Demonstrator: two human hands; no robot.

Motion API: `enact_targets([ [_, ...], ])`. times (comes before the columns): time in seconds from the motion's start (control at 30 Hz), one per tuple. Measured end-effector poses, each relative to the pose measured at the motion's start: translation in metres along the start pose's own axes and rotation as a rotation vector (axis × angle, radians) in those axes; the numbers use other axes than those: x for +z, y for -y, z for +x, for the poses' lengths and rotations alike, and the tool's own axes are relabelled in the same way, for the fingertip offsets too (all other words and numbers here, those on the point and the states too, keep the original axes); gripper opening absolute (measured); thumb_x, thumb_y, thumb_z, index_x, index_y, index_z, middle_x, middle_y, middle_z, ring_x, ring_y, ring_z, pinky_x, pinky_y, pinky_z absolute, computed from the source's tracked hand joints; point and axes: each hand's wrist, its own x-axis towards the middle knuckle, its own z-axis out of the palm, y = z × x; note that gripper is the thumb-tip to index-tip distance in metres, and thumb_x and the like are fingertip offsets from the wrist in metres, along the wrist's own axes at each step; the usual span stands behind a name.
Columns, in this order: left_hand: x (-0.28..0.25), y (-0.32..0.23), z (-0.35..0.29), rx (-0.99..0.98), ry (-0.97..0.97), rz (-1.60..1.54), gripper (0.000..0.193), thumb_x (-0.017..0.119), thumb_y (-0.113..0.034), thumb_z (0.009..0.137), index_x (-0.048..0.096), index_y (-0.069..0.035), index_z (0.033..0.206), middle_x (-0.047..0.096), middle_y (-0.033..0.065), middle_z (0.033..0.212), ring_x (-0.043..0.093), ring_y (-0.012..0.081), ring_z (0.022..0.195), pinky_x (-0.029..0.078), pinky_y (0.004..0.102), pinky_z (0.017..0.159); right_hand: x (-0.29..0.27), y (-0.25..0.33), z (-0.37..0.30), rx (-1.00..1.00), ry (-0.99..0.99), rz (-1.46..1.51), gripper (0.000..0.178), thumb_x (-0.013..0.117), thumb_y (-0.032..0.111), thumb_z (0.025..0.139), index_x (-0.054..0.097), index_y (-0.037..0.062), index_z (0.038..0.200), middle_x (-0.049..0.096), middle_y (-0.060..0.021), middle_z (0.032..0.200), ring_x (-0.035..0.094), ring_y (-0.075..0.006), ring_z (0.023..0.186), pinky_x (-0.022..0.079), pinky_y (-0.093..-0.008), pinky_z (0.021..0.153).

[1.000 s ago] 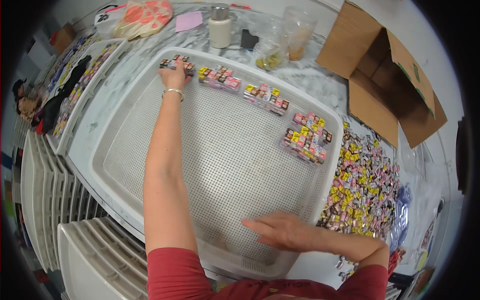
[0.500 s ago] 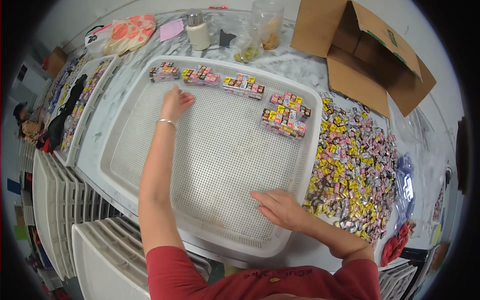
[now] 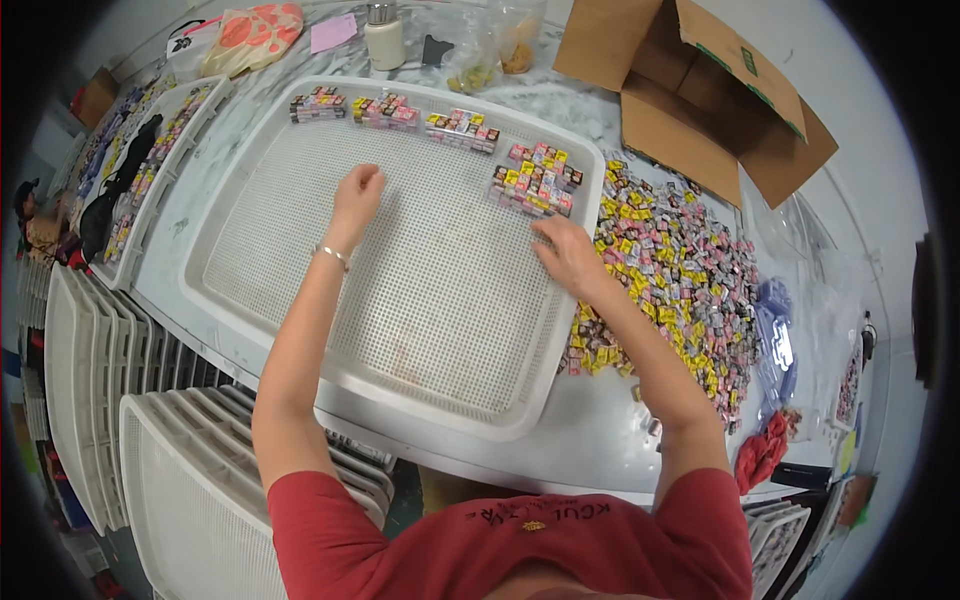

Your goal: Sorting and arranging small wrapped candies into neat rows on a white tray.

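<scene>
A large white perforated tray point(image 3: 300, 300) lies on the table. Small colourful packets stand in rows along its far edge point(image 3: 385, 108) and in a cluster at its right side point(image 3: 535, 178). My left hand point(image 3: 357, 195) hovers over the tray's middle with fingers curled and nothing visible in it. My right hand point(image 3: 565, 255) rests flat at the tray's right rim, fingertips just below the packet cluster. A big loose heap of the same packets point(image 3: 680, 260) covers the table right of the tray.
An open cardboard box point(image 3: 700, 90) sits at the back right. Jars and a white bottle point(image 3: 385, 40) stand behind the tray. Another filled tray point(image 3: 150, 160) lies left. Stacked white trays point(image 3: 180, 470) stand below the table's near edge. Plastic bags point(image 3: 780, 330) lie far right.
My left hand has pulled back from the far-left packet row to the tray's middle. My right hand has moved from the tray's near edge up to the cluster on the right.
</scene>
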Motion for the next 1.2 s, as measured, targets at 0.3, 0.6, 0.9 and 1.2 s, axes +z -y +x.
enact_targets([
  [0.3, 0.025, -0.002, -0.089, 0.483, -0.009, 0.918, 0.048, 0.064, -0.035, 0.085, 0.055, -0.006, 0.122, 0.04, 0.0275, 0.139, 0.039, 0.0443, 0.128, 0.033, 0.0499, 0.105, -0.026, -0.011, 0.037, 0.013, -0.076, -0.359, 0.054, 0.076, 0.027, 0.072, 0.057, 0.0017, 0.116, 0.06, -0.0171, 0.103, 0.058, -0.0357, 0.098, 0.047, -0.0434, 0.084],
  [0.6, 0.025, 0.001, -0.091, 0.458, -0.03, 0.973, 0.048, 0.059, -0.038, 0.087, 0.054, -0.005, 0.121, 0.039, 0.0283, 0.138, 0.031, 0.042, 0.133, 0.028, 0.0498, 0.107, -0.031, -0.027, 0.04, 0.082, 0.082, -0.255, 0.063, 0.081, 0.029, 0.068, 0.057, 0.0035, 0.121, 0.062, -0.0165, 0.111, 0.06, -0.0331, 0.103, 0.047, -0.0406, 0.09],
  [0.9, 0.027, -0.005, -0.087, 0.413, 0.002, 1.007, 0.046, 0.059, -0.039, 0.087, 0.055, -0.006, 0.12, 0.039, 0.0274, 0.139, 0.031, 0.0414, 0.133, 0.028, 0.05, 0.106, -0.041, -0.015, 0.059, 0.226, 0.222, -0.23, 0.061, 0.083, 0.03, 0.067, 0.057, 0.002, 0.115, 0.065, -0.0151, 0.107, 0.062, -0.0281, 0.098, 0.049, -0.0373, 0.088],
  [1.2, 0.024, -0.018, -0.091, 0.301, 0.114, 1.025, 0.053, 0.055, -0.043, 0.09, 0.049, -0.009, 0.13, 0.034, 0.0279, 0.144, 0.025, 0.0439, 0.138, 0.024, 0.0512, 0.111, -0.052, -0.027, 0.065, 0.406, 0.161, 0.013, 0.053, 0.08, 0.02, 0.07, 0.057, 0.0101, 0.117, 0.053, -0.0026, 0.084, 0.052, -0.0154, 0.077, 0.046, -0.0307, 0.073],
])
